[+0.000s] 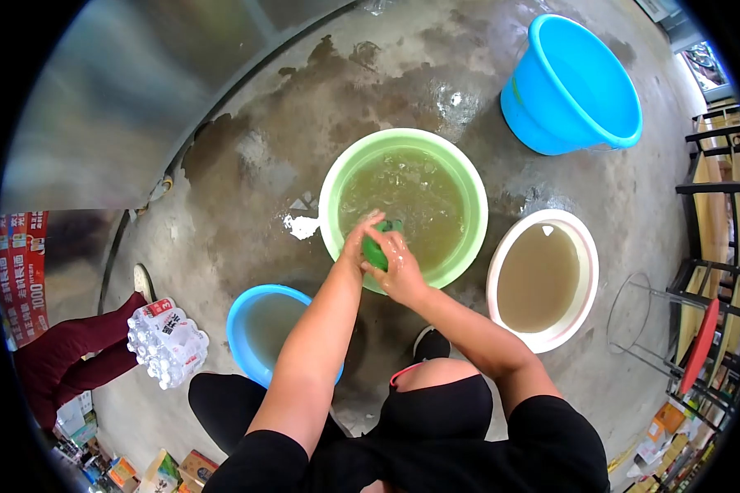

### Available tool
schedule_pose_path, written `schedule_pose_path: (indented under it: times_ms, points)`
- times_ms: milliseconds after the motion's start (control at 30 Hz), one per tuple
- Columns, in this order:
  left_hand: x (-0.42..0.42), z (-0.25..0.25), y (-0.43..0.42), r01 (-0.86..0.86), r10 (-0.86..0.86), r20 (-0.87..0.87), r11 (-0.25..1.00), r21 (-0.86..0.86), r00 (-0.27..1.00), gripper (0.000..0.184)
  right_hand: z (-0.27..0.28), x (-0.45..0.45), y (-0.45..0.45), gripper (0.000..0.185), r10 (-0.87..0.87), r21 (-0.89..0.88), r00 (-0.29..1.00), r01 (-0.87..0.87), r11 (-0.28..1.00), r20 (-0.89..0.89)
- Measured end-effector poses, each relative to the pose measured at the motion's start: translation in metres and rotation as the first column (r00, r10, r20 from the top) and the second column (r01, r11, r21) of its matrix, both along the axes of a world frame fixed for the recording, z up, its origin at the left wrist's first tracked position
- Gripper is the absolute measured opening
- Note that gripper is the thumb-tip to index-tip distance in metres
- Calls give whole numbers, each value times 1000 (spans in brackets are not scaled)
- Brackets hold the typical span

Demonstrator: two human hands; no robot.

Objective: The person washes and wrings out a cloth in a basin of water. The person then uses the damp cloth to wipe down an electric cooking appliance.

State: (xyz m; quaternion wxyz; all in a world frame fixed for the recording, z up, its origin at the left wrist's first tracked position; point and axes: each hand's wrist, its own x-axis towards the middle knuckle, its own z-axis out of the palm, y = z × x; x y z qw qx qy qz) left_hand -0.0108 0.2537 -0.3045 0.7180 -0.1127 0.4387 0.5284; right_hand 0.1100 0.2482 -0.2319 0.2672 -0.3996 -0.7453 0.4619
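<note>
Over the near-left part of a light green basin (475, 164) of murky water, my two hands are close together. Between them is a bright green thing (376, 253), which could be a cloth or a sponge; I cannot tell which. My left hand (356, 240) presses on it from the left, fingers pointing up and inward. My right hand (401, 269) wraps round it from the right, its fingers wet. Part of the green thing is hidden behind the fingers. Bubbles and ripples show on the water beyond.
A blue tub (234, 329) of cloudy water stands near my left knee, a white oval basin (588, 287) of brown water to the right. A tall blue bucket (514, 115) is at the far right. At left, a person's legs (82, 353) are beside shrink-wrapped bottles (168, 341). The concrete floor (263, 164) is wet.
</note>
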Motion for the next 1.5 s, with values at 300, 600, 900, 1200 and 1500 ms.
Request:
schedule_pose_path:
  times_ms: [300, 600, 900, 1200, 1500]
  points:
    - [26, 37, 11, 42, -167, -392, 950, -309, 904, 71, -51, 15, 51, 34, -12, -259, 936, 110, 960, 353]
    - [21, 0, -10, -24, -75, -331, 958, -286, 941, 83, -85, 27, 52, 44, -50, -36, 773, 94, 995, 633]
    - [-9, -18, -2, 161, -150, 306, 987, -11, 940, 31, -15, 1, 10, 39, 84, 86, 995, -90, 992, 61]
    - [31, 3, -7, -172, 158, -141, 980, -100, 977, 83, -108, 32, 61, 25, -265, -58, 923, 292, 955, 279]
    - [34, -11, -4, -53, 65, 29, 952, -303, 997, 79, -39, 23, 59, 35, 159, -220, 953, -102, 970, 258]
